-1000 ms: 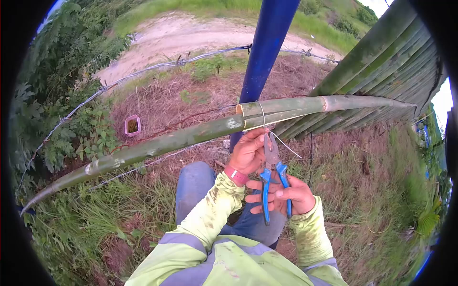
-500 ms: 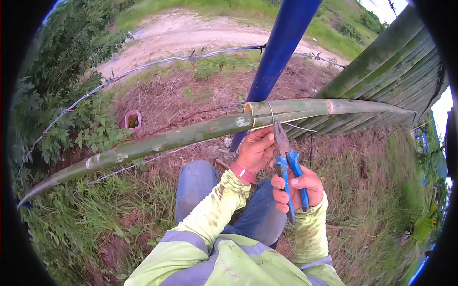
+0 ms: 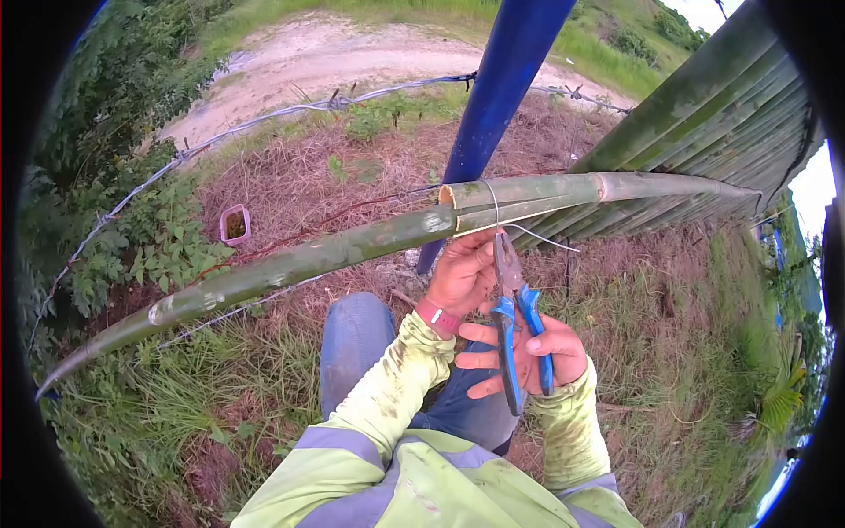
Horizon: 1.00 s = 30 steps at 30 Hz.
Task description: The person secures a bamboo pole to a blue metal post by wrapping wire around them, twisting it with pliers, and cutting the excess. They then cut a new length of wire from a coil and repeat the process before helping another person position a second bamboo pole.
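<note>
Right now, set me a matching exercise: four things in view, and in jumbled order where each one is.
Things
1. Pliers
2. Wristband
3. Blue post
4. Pink container

Places
A. On the ground, near leafy plants
B. Behind the bamboo pole, which crosses it
C. At the right hand, handles toward the palm
D. Around the wrist of the left hand

Right pairs: 1-C, 2-D, 3-B, 4-A.

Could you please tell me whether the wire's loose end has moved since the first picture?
Yes: judged against the bamboo pole, the loose end has swung upward, closer to it.
</note>
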Motion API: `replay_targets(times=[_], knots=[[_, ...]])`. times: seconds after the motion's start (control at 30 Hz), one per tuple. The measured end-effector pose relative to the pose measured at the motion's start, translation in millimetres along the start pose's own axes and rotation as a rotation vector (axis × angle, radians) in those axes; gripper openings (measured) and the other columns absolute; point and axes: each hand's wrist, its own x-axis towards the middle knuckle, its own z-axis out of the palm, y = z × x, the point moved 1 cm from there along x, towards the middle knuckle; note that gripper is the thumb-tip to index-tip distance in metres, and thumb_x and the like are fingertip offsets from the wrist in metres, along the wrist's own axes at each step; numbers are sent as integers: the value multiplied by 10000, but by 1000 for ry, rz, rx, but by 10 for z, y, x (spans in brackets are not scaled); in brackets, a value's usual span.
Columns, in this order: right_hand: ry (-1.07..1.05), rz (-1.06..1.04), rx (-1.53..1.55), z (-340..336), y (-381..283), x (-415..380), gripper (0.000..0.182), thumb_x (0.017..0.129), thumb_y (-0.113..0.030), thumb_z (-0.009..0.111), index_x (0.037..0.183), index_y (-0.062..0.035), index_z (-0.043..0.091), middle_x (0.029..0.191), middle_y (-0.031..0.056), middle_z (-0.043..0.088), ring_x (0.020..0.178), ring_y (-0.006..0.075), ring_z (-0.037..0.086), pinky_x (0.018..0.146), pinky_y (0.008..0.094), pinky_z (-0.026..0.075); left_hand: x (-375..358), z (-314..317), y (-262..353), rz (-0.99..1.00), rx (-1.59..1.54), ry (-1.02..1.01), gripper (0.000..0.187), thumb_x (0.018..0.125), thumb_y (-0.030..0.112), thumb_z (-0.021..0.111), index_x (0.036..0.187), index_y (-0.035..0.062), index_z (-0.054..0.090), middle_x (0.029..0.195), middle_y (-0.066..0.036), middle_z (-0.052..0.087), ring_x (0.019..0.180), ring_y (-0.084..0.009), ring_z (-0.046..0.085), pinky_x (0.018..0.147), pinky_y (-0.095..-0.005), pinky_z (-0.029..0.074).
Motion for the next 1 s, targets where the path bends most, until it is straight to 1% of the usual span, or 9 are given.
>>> replay_targets(times=[0.4,0.47,0.5,0.57,0.7,0.83,0.9,0.93,1.0], knots=[[-96,12,50,-220,-18,24,585,781,-61,455,1340,-34,286,1343,278,329,1148,475,428,859,641,404,-5,18,23,2,27,-35,217,894,103,503,1090,18,543,917,-86,620,807,-187,615,708,-315,515],[-68,-12,46,-265,-5,22,552,797,-83,466,1330,-61,320,1212,238,453,962,376,543,753,541,475,-14,26,24,7,26,-27,220,894,102,502,1094,17,541,911,-87,620,803,-187,616,711,-316,514],[-68,-12,45,-234,12,23,552,797,-83,466,1330,-61,320,1212,238,453,962,376,543,753,541,475,-15,30,27,5,24,-20,221,893,98,502,1095,17,541,906,-86,621,801,-188,617,713,-317,514],[-23,-54,167,-134,65,44,520,817,-125,491,1316,-89,350,992,167,511,752,260,518,627,422,459,-18,32,27,3,21,-16,222,893,94,501,1097,16,540,902,-86,621,798,-189,618,714,-317,514],[26,-89,131,-62,90,57,432,829,-142,515,1242,-89,401,873,119,491,693,221,474,583,371,414,-14,-62,24,-17,31,1,221,885,79,505,1094,16,539,899,-88,623,799,-195,620,721,-323,512],[345,-47,-312,69,-64,43,265,837,-85,517,1083,-56,423,816,110,513,650,219,510,557,372,430,52,10,-30,14,33,-24,222,877,69,514,1092,22,541,908,-88,621,851,-203,612,787,-352,491],[541,-55,-1073,111,-146,31,298,833,-86,519,1099,-24,401,738,81,521,573,203,520,539,367,443,73,9,-64,-15,35,-40,217,874,65,527,1085,16,544,928,-83,622,865,-204,612,785,-344,494],[550,-56,-1079,125,-170,15,298,833,-86,519,1099,-24,401,738,81,521,573,203,520,539,367,443,70,3,-96,-45,42,-43,213,871,61,540,1077,10,546,948,-77,622,879,-205,611,783,-335,497],[692,-119,-1861,152,-256,-10,383,796,-60,514,1150,-7,380,730,124,566,599,259,574,587,423,463,-19,-50,-109,-97,23,9,222,875,73,527,1087,9,542,966,-91,615,918,-218,597,826,-353,473]])
